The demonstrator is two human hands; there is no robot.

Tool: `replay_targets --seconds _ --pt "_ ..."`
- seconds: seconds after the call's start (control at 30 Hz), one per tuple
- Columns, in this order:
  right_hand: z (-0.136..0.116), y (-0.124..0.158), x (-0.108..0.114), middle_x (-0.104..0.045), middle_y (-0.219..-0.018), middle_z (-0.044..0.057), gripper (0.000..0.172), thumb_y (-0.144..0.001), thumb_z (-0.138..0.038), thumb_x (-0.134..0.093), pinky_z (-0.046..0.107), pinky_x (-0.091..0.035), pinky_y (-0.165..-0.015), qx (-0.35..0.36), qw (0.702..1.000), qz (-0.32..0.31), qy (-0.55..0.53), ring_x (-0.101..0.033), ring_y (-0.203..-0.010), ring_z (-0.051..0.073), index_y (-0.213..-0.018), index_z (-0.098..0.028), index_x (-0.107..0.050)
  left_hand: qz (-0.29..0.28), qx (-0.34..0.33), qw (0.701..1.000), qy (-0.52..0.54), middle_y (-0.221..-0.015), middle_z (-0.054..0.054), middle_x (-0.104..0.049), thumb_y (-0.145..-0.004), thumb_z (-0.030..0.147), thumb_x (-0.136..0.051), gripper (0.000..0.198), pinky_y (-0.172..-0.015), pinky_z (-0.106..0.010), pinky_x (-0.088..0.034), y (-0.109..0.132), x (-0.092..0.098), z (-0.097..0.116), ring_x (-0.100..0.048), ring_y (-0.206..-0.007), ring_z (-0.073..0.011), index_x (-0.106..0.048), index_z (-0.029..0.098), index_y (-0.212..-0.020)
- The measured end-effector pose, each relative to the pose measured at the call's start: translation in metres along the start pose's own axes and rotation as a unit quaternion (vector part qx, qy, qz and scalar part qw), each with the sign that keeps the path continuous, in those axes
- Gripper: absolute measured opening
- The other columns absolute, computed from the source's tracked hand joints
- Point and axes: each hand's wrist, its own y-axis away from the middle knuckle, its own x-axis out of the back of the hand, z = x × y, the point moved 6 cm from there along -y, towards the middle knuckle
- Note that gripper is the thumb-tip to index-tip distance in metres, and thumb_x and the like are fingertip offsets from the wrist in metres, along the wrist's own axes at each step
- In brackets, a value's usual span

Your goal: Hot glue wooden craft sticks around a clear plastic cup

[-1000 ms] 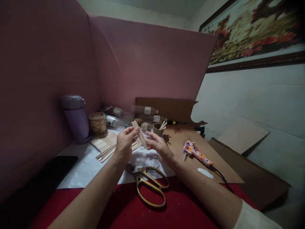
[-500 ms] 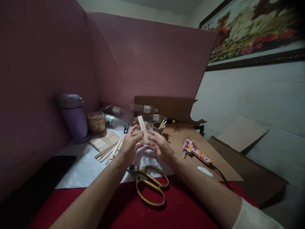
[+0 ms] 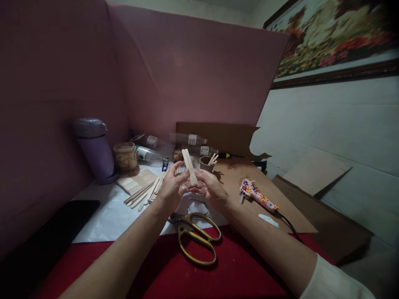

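Note:
Both my hands hold a clear plastic piece (image 3: 188, 186), partly hidden by the fingers, whose exact kind I cannot make out. Two pale wooden craft sticks (image 3: 189, 166) stand side by side against it, leaning slightly left at the top. My left hand (image 3: 173, 182) grips the left side, thumb by the sticks. From the right, my right hand (image 3: 211, 186) closes on it, with its thumb near the sticks' lower ends. Below the hands lie large scissors (image 3: 199, 238) with yellowish handles, the blades partly hidden by my left wrist.
Left of my hands are loose craft sticks (image 3: 141, 195) and a banded stack (image 3: 137, 181). Behind stand a purple tumbler (image 3: 96, 153), a wrapped jar (image 3: 126, 158), plastic bottles (image 3: 148, 154) and a small cup (image 3: 205, 164) with sticks. A flowered glue gun (image 3: 258, 196) lies on cardboard (image 3: 289, 222) at right.
My hands and the plastic piece have shifted only slightly. The two sticks have turned a little and sit slightly farther right. The view has tilted a bit.

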Motion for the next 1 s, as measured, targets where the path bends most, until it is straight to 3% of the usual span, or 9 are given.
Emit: replay_targets --seconds 0.77,1.0 --pt "0.0 0.0002 -0.0018 -0.068 -0.088 0.001 0.042 -0.068 -0.045 -0.083 0.03 -0.057 -0.07 0.007 1.0 0.004 -0.009 -0.066 -0.073 0.014 -0.096 -0.02 -0.063 -0.004 -0.022 1.0 0.017 -0.104 -0.008 -0.065 -0.072 0.019 -0.079 0.057 -0.057 -0.032 -0.059 -0.0023 0.0023 -0.0041 -0.067 -0.07 -0.017 -0.049 0.02 -0.12" --pt "-0.0065 0.0012 -0.004 -0.067 -0.083 0.001 0.043 -0.066 -0.047 -0.085 0.029 -0.057 -0.067 0.027 0.999 0.014 -0.015 -0.064 -0.07 0.014 -0.092 -0.02 -0.064 -0.024 -0.014 0.999 0.042 -0.111 -0.01 -0.064 -0.078 0.018 -0.072 0.062 -0.059 -0.03 -0.06 -0.0013 -0.0011 -0.0019 -0.067 -0.081 -0.0182 -0.047 0.02 -0.135"
